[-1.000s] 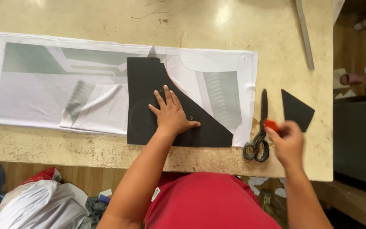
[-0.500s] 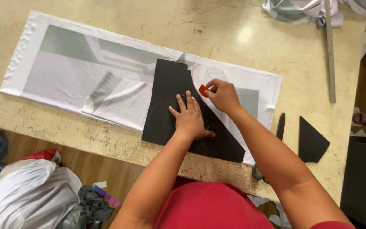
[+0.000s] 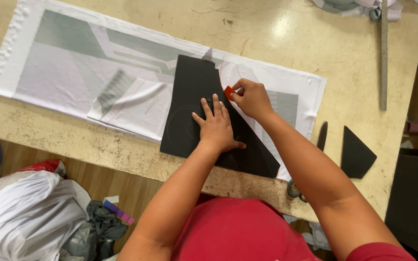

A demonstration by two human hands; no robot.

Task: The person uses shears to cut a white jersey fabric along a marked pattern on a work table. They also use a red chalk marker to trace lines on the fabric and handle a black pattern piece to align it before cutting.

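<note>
One black pattern piece (image 3: 194, 104) lying flat on the white and grey printed fabric (image 3: 97, 72), near the fabric's right end. Long axis running from the far edge of the fabric down to the near right, broad end far and left, narrow tip pointing near-right towards the table's near edge. Left hand (image 3: 217, 125) spread flat on the black piece, fingers splayed and pointing far, pressing it down, grasping nothing. Right hand (image 3: 252, 98) just beyond and to the right of the left, clenched around one small red chalk (image 3: 229, 92), pinched between thumb and fingertips, its tip at the sloping right edge of the black piece. One sheet of fabric only, stretched left to right across the beige table (image 3: 276, 34). One smaller black triangle (image 3: 355, 154) lying apart at the right on bare table, point towards the right. One pair of scissors (image 3: 321, 137) between that triangle and the fabric, mostly hidden behind the right forearm, blade pointing far. One long grey ruler (image 3: 383, 53) at the far right, lying near-to-far. Two hands, both of the same person.
</note>
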